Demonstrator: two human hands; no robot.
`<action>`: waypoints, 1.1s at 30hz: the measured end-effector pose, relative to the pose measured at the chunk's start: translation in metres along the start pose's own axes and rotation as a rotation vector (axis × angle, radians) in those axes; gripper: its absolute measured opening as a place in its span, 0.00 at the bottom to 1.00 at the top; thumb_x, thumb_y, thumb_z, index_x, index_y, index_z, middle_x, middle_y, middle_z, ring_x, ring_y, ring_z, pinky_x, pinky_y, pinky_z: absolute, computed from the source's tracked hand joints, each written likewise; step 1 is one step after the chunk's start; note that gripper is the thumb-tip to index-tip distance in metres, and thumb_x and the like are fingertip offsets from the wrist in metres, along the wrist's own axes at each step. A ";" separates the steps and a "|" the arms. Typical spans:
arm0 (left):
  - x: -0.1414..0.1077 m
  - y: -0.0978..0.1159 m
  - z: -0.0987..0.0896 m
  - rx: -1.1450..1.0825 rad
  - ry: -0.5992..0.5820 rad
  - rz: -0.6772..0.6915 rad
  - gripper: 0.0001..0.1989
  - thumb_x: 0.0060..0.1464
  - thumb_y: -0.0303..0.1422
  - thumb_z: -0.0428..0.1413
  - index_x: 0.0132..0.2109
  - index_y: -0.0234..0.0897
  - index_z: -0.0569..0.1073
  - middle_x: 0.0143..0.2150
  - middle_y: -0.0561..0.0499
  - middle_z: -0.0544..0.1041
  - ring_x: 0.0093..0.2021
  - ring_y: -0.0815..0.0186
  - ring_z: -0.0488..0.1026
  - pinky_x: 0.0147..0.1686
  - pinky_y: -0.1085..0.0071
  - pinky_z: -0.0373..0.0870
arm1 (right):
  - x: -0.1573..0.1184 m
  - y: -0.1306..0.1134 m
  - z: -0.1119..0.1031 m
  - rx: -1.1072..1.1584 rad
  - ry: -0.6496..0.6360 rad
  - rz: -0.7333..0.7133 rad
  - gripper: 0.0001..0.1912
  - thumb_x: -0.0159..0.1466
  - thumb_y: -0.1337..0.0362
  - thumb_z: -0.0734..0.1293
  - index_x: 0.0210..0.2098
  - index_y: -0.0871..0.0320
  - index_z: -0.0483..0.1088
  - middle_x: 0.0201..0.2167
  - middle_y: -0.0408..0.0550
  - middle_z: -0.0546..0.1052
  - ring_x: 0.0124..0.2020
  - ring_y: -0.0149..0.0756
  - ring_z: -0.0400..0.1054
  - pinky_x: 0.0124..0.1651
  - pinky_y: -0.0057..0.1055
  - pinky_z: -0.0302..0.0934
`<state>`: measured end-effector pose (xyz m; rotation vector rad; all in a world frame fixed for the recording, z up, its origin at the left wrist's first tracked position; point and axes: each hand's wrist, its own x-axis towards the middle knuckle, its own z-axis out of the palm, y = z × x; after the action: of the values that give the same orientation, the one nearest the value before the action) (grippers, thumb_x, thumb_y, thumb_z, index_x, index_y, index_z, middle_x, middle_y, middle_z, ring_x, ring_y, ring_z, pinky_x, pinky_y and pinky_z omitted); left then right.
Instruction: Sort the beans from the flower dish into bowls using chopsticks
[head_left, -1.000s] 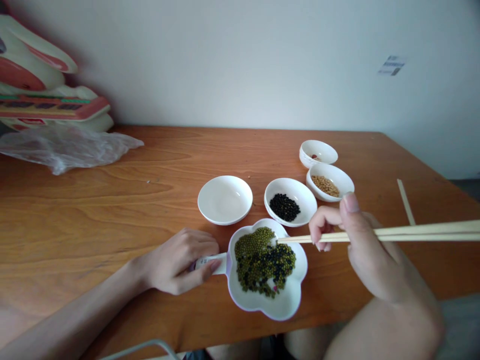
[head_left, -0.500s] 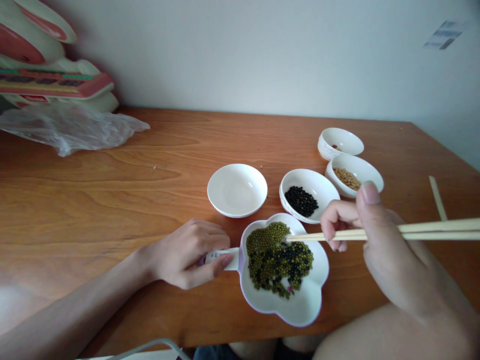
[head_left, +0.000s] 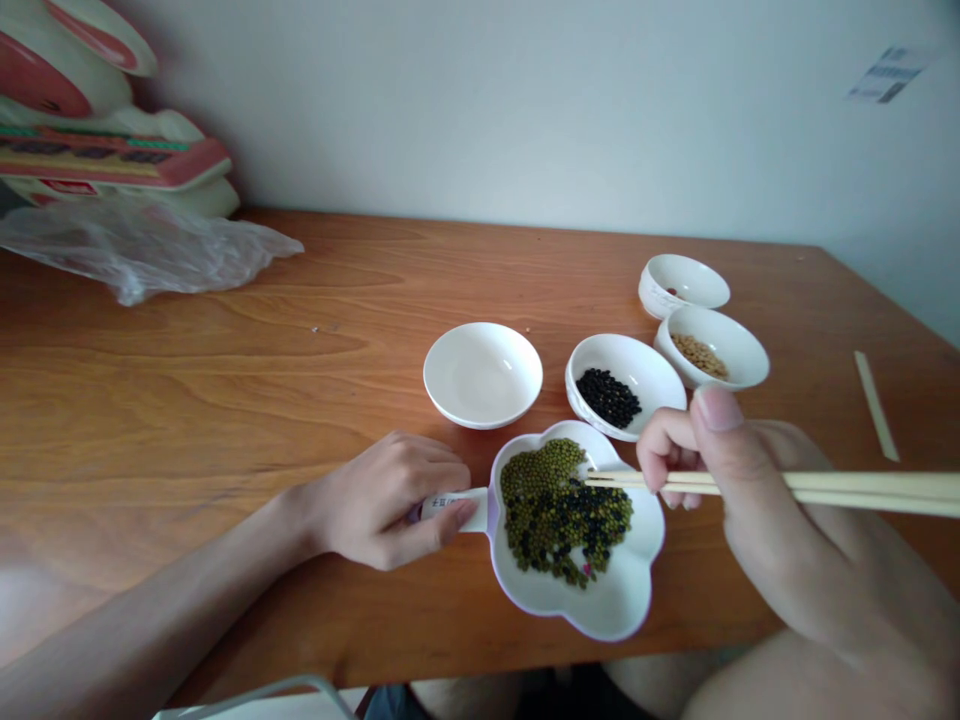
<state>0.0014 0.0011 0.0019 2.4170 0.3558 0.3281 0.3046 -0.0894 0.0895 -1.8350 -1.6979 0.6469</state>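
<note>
A flower-shaped white dish (head_left: 626,590) with a lilac rim holds green beans (head_left: 536,475) mixed with black ones. My left hand (head_left: 394,500) grips its handle (head_left: 469,508) from the left. In my right hand (head_left: 757,490) is a pair of pale chopsticks (head_left: 847,489), lying almost level. Their tips are close together at the beans near the middle of the dish; whether a bean is between them is too small to tell. Just behind the dish stands a white bowl of black beans (head_left: 607,397), and left of that a white bowl (head_left: 483,375) with nothing visible inside.
Farther back right are a bowl with tan beans (head_left: 699,355) and a bowl (head_left: 684,286) with a few reddish bits. A pale strip (head_left: 876,405) lies at the right. A plastic bag (head_left: 150,250) and a rabbit-shaped toy keyboard (head_left: 112,150) occupy the back left of the wooden table (head_left: 337,300).
The view has shifted slightly. The rear ends of the chopsticks in my right hand have dropped a little, and their tips remain over the beans. My left hand keeps its hold on the handle.
</note>
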 end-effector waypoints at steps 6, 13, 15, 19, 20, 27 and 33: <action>0.002 0.001 -0.001 0.013 0.016 0.005 0.14 0.69 0.31 0.49 0.31 0.40 0.64 0.28 0.52 0.70 0.28 0.65 0.67 0.30 0.66 0.63 | -0.002 0.006 -0.002 0.033 -0.052 -0.008 0.33 0.76 0.39 0.48 0.29 0.50 0.69 0.28 0.45 0.73 0.35 0.42 0.67 0.42 0.40 0.54; 0.002 0.001 -0.001 0.002 0.025 0.011 0.14 0.69 0.30 0.49 0.31 0.40 0.64 0.28 0.52 0.70 0.28 0.65 0.68 0.30 0.67 0.63 | -0.001 0.004 0.002 0.052 -0.072 -0.040 0.33 0.77 0.41 0.47 0.30 0.51 0.68 0.29 0.44 0.74 0.36 0.41 0.67 0.42 0.39 0.56; 0.001 0.001 0.000 0.009 0.015 0.007 0.14 0.69 0.30 0.49 0.32 0.40 0.64 0.29 0.52 0.70 0.28 0.65 0.68 0.31 0.67 0.63 | -0.001 0.004 0.005 0.035 -0.058 -0.038 0.32 0.77 0.41 0.47 0.30 0.51 0.68 0.29 0.45 0.74 0.37 0.42 0.68 0.43 0.39 0.56; 0.001 0.000 0.000 0.026 0.001 -0.001 0.14 0.69 0.31 0.49 0.32 0.40 0.64 0.29 0.51 0.71 0.30 0.64 0.69 0.32 0.66 0.65 | -0.002 0.003 0.008 0.025 -0.068 -0.032 0.33 0.77 0.40 0.46 0.30 0.51 0.67 0.29 0.45 0.73 0.36 0.42 0.67 0.43 0.39 0.56; 0.000 0.000 0.000 0.028 0.000 -0.001 0.14 0.69 0.31 0.49 0.32 0.40 0.64 0.29 0.51 0.71 0.30 0.64 0.69 0.32 0.66 0.65 | -0.001 0.003 0.009 0.024 -0.073 -0.031 0.33 0.77 0.40 0.46 0.30 0.52 0.67 0.29 0.46 0.73 0.36 0.41 0.67 0.43 0.39 0.56; 0.001 0.001 -0.001 0.023 0.012 0.004 0.14 0.69 0.31 0.49 0.32 0.40 0.65 0.29 0.51 0.71 0.29 0.64 0.68 0.31 0.66 0.65 | 0.001 -0.006 0.011 -0.009 -0.043 -0.051 0.31 0.77 0.42 0.49 0.29 0.52 0.66 0.29 0.45 0.74 0.38 0.42 0.68 0.45 0.38 0.56; 0.001 0.002 -0.001 0.015 0.012 0.005 0.14 0.70 0.30 0.49 0.32 0.40 0.65 0.28 0.50 0.72 0.29 0.65 0.69 0.31 0.66 0.65 | 0.001 -0.010 0.011 -0.019 -0.024 -0.062 0.31 0.77 0.41 0.49 0.28 0.51 0.67 0.28 0.47 0.74 0.35 0.44 0.68 0.42 0.39 0.60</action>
<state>0.0026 0.0007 0.0041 2.4315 0.3595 0.3438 0.2900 -0.0876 0.0878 -1.7865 -1.7751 0.6313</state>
